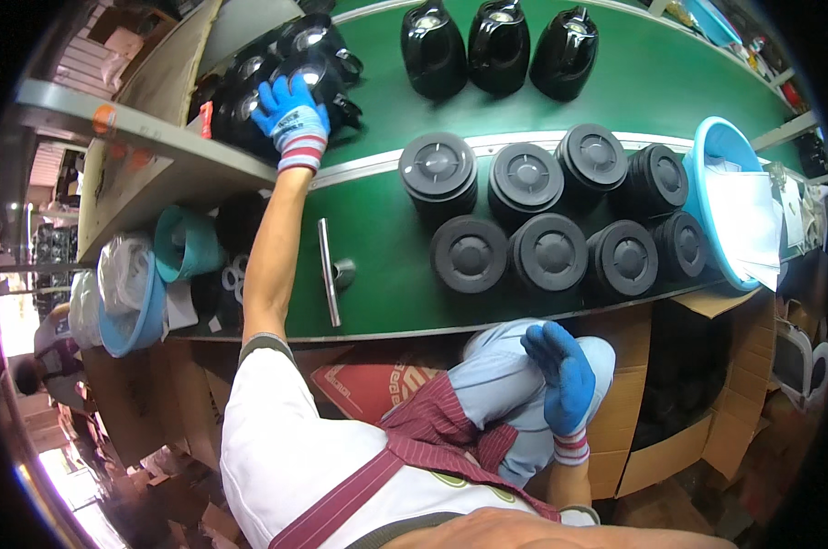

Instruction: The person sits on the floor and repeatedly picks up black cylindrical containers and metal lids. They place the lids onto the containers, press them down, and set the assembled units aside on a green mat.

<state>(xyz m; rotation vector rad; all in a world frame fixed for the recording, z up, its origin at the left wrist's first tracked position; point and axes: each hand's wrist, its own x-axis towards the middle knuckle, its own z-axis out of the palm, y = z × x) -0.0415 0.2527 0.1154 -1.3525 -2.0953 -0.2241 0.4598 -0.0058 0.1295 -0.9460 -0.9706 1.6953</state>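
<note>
My left hand (292, 119), in a blue-coated glove, reaches to the far left with its fingers spread. It lies over a group of glossy black jugs (308, 78), seemingly touching one; the fingertips' contact is partly hidden. My right hand (565, 377), gloved alike, hovers above my lap, fingers stretched out and nothing in it. Three more black jugs (498, 50) stand upright in a row at the back of the green bench. Nearer, several stacks of round black lids (548, 252) stand in two rows.
A metal bar with a knob (330, 273) is on the green bench (377, 274). A light blue basin (707, 197) holding white sheets stands right. Left are a teal bucket (183, 245) and a metal rail (148, 128). An open cardboard box (624, 412) sits beside my legs.
</note>
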